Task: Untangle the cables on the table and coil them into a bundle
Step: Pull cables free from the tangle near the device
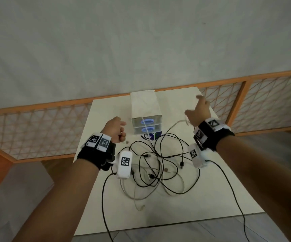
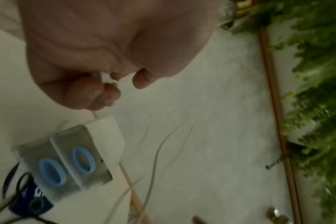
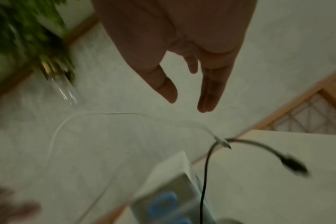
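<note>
Cables (image 1: 158, 165) tangled on table (image 1: 211, 198) below both hands, left hand (image 1: 114, 129) fingers curled empty, right hand (image 1: 198, 111) fingers spread.

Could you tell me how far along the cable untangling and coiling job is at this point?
Nothing looks finished: the black and white cables lie in one tangled heap on the table, with no coil or bundle in sight. In hand: the left hand is curled, apparently pinching something small and pale, while the right hand is raised with fingers spread, a white cable looping beneath it. Separating and coiling all remain.
</note>
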Demonstrator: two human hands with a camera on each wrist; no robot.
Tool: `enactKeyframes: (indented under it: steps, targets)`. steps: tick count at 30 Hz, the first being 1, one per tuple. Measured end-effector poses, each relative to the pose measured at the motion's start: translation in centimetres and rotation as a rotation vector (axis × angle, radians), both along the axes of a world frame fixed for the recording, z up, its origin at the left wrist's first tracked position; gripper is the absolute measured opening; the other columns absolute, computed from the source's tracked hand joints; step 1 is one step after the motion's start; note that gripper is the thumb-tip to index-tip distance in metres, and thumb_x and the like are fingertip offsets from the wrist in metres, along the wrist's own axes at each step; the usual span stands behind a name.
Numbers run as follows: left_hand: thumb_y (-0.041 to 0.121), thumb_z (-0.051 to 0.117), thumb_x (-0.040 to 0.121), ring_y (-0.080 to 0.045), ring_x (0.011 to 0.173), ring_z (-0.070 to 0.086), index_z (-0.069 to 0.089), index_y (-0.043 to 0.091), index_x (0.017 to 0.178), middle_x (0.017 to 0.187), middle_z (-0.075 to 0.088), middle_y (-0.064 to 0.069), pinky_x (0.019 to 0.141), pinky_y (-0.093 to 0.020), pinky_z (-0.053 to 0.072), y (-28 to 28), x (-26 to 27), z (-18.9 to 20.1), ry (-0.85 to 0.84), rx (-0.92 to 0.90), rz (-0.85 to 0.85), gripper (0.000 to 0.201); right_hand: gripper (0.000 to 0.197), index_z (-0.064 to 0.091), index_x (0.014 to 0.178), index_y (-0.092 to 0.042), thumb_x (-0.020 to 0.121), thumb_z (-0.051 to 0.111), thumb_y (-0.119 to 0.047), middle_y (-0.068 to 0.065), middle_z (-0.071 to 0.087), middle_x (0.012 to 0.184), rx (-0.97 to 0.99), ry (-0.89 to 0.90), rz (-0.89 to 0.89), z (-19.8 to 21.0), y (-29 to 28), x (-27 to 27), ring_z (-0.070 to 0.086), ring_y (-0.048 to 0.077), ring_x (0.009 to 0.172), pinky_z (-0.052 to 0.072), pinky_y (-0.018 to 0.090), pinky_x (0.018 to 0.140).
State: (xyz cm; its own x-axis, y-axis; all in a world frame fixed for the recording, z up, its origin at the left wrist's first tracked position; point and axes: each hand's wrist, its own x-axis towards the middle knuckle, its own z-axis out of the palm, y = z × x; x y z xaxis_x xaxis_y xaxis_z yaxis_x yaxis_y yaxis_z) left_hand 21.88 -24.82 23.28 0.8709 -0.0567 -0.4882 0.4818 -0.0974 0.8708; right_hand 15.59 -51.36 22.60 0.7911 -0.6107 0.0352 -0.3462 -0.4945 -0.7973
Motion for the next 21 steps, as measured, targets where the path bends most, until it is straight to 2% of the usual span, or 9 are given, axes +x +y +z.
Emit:
enactKeyframes:
  steps: [1,3,5,7,9,13,15,17,21]
  targets:
    - [0.018,0.030,0.094,-0.014,0.045,0.032,0.050,0.006,0.083,0.063,0.032,-0.003,0.045,-0.020,0.024,0.2,-0.1,-0.1,-0.002,-0.072,0.020,0.026,0.050,0.038,0.131,-0.010,0.085,0.057,-0.012,0.017,0.043,0.135,-0.055,0.079,0.024,-1.8,0.1,-0.8,0.054,0.033,0.104,0.040,0.030,0.078]
    - [0.011,0.030,0.092,-0.010,0.035,0.034,0.048,0.009,0.074,0.063,0.035,-0.002,0.039,-0.016,0.025,0.5,-0.1,-0.3,-0.033,-0.210,0.053,0.026,0.037,0.050,0.120,-0.006,0.088,0.057,-0.023,0.018,0.056,0.125,-0.245,0.431,0.221,-6.4,1.2,-2.5,0.057,0.033,0.104,0.042,0.031,0.078]
    - [0.012,0.034,0.096,-0.007,0.034,0.036,0.051,0.011,0.075,0.067,0.040,-0.002,0.038,-0.015,0.028,0.7,0.0,-0.1,-0.070,-0.334,0.085,0.027,0.048,0.053,0.122,-0.005,0.088,0.057,-0.039,0.014,0.057,0.129,-0.319,0.765,0.428,-11.1,2.7,-5.1,0.055,0.029,0.116,0.044,0.030,0.088]
    - [0.014,0.040,0.097,-0.006,0.041,0.041,0.058,0.010,0.082,0.072,0.049,-0.001,0.041,-0.016,0.035,1.1,0.1,0.4,-0.130,-0.408,0.084,0.024,0.055,0.049,0.128,-0.007,0.088,0.057,-0.043,0.011,0.052,0.135,-0.273,0.898,0.496,-14.5,4.0,-7.6,0.050,0.027,0.124,0.042,0.029,0.095]
    - [0.016,0.045,0.097,-0.008,0.053,0.045,0.064,0.010,0.089,0.076,0.055,0.000,0.047,-0.015,0.041,1.6,0.2,0.8,-0.162,-0.409,0.026,0.021,0.047,0.049,0.126,-0.009,0.089,0.055,-0.038,0.011,0.052,0.134,-0.239,0.898,0.467,-16.3,4.9,-9.1,0.051,0.026,0.122,0.042,0.028,0.092]
    - [0.015,0.052,0.095,-0.013,0.063,0.053,0.067,0.010,0.094,0.080,0.062,-0.001,0.050,-0.015,0.047,1.8,-0.5,0.3,-0.240,-0.195,-0.071,0.017,0.035,0.058,0.108,-0.005,0.090,0.055,-0.035,0.012,0.063,0.112,-0.144,0.744,0.325,-14.9,4.4,-8.6,0.062,0.024,0.100,0.045,0.024,0.075]
    - [0.014,0.054,0.094,-0.016,0.064,0.056,0.068,0.010,0.090,0.078,0.063,-0.003,0.049,-0.015,0.048,1.7,-1.0,-0.6,-0.248,-0.154,-0.076,0.015,0.023,0.060,0.097,-0.004,0.092,0.053,-0.025,0.012,0.066,0.084,0.134,0.472,0.153,-13.3,3.9,-7.3,0.065,0.019,0.065,0.047,0.020,0.057]
    - [0.012,0.054,0.093,-0.015,0.062,0.057,0.068,0.010,0.087,0.073,0.066,-0.001,0.048,-0.015,0.048,1.5,-1.4,-1.5,-0.237,-0.133,-0.076,0.016,0.014,0.061,0.092,-0.005,0.092,0.055,-0.018,0.007,0.061,0.059,0.460,0.140,0.006,-11.2,3.7,-6.2,0.055,0.016,0.040,0.044,0.020,0.041]
    - [0.010,0.046,0.096,-0.010,0.054,0.046,0.066,0.010,0.087,0.081,0.066,-0.004,0.044,-0.015,0.039,1.3,-1.9,-2.7,-0.241,-0.086,-0.110,0.022,0.012,0.067,0.083,-0.017,0.089,0.061,-0.025,-0.006,0.046,0.048,0.397,-0.178,0.166,-4.6,6.0,-5.3,0.040,0.006,0.042,0.033,0.015,0.044]
